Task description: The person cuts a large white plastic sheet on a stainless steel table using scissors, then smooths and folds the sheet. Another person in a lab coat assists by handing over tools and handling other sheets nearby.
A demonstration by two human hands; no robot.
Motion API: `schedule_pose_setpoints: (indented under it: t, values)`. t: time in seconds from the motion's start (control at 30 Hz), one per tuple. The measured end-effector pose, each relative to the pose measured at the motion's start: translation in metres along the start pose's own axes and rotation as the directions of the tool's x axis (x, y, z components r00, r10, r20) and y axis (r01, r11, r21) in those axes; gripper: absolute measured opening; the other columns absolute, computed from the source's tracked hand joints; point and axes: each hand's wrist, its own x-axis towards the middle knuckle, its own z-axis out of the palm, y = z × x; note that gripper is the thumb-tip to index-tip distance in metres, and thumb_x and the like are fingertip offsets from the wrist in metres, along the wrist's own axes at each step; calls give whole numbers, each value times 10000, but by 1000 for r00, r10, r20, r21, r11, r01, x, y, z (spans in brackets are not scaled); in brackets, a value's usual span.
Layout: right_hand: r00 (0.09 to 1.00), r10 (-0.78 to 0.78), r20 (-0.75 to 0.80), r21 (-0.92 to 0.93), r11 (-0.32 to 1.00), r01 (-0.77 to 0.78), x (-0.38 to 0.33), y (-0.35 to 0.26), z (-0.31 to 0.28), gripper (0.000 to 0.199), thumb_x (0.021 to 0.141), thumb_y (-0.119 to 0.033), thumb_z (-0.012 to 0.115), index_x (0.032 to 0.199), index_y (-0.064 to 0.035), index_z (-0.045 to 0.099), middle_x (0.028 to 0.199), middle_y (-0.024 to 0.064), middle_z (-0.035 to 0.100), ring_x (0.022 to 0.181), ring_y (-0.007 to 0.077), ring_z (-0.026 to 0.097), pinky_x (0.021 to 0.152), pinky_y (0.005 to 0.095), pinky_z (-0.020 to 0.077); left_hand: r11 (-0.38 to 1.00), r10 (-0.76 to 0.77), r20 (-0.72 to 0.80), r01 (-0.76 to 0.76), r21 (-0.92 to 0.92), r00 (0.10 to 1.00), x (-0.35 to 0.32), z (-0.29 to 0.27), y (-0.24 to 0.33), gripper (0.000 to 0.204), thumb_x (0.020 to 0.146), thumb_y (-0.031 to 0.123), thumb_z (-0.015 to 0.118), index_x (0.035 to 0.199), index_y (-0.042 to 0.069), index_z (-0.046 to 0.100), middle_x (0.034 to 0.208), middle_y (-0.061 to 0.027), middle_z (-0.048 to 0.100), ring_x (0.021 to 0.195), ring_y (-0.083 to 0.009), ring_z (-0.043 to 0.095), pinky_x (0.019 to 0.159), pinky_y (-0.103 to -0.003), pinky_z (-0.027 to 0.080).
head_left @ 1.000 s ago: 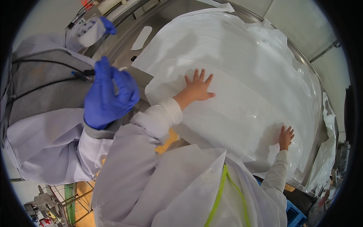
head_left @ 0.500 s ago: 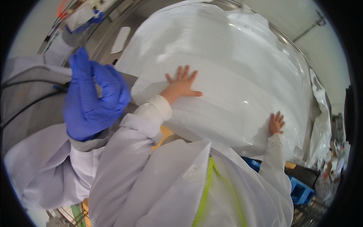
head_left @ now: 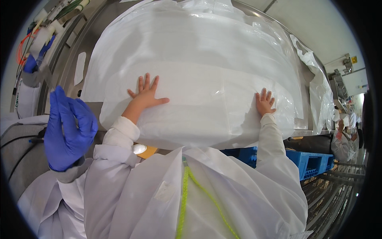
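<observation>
A wide stack of white plastic sheets or bags (head_left: 191,47) lies in front of me on a metal table. My left hand (head_left: 146,95) rests flat on its near left part, fingers spread and holding nothing. Further right, my right hand (head_left: 264,102) also presses flat on the plastic with its fingers apart. Creases and glossy reflections cross the surface between both hands. What lies under the plastic is hidden.
At my left a co-worker's blue-gloved hand (head_left: 69,131) is raised, fingertips together. A white strip (head_left: 80,68) lies on the table's left side. Loose crumpled plastic (head_left: 314,85) hangs over the right edge. A blue pallet (head_left: 308,163) stands low at right, near metal racks (head_left: 330,199).
The view has turned, so the stack and both my hands appear further left, and more of the room shows at right. My hands stay flat on the plastic.
</observation>
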Motion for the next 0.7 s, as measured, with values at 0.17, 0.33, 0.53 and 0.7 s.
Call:
schedule_pose_setpoints:
  t: [0.17, 0.33, 0.53, 0.7]
  values:
    - [999, 36, -10, 3, 999, -36, 4, -4, -1, 670, 885, -583, 282, 1455, -283, 101, 1532, 25, 22, 1395, 345, -6, 1010, 684, 46, 1000, -14, 11, 14, 8, 1000, 0, 1, 1, 1101, 644, 679, 635, 1465, 252, 39, 1518, -88, -127, 1384, -305, -163, 968, -720, 9]
    - [893, -389, -224, -15, 918, 396, -23, -86, 2, 593, 921, -391, 323, 1450, -170, 174, 1527, 73, 63, 1388, 379, -16, 984, 716, 32, 998, -32, 36, 30, 52, 999, 1, -2, 6, 1089, 669, 670, 629, 1463, 259, 7, 1515, -84, -153, 1383, -306, -168, 957, -724, 33]
    - [828, -560, -33, 64, 825, 561, -64, -143, 13, 586, 942, -490, 273, 1451, -221, 164, 1525, 44, 77, 1398, 315, 26, 1054, 627, 54, 999, -13, 11, 13, 45, 1000, 2, 2, 4, 1069, 681, 657, 630, 1460, 281, 1, 1514, -77, -158, 1386, -310, -150, 953, -729, 48]
    - [927, -370, -58, 19, 928, 372, -24, -77, 5, 582, 936, -524, 232, 1449, -260, 156, 1527, 14, 69, 1400, 297, 39, 1046, 643, 54, 999, -18, -21, 19, 50, 1000, 3, 7, 3, 1061, 679, 645, 640, 1461, 280, 22, 1519, -77, -133, 1387, -322, -138, 945, -739, 48]
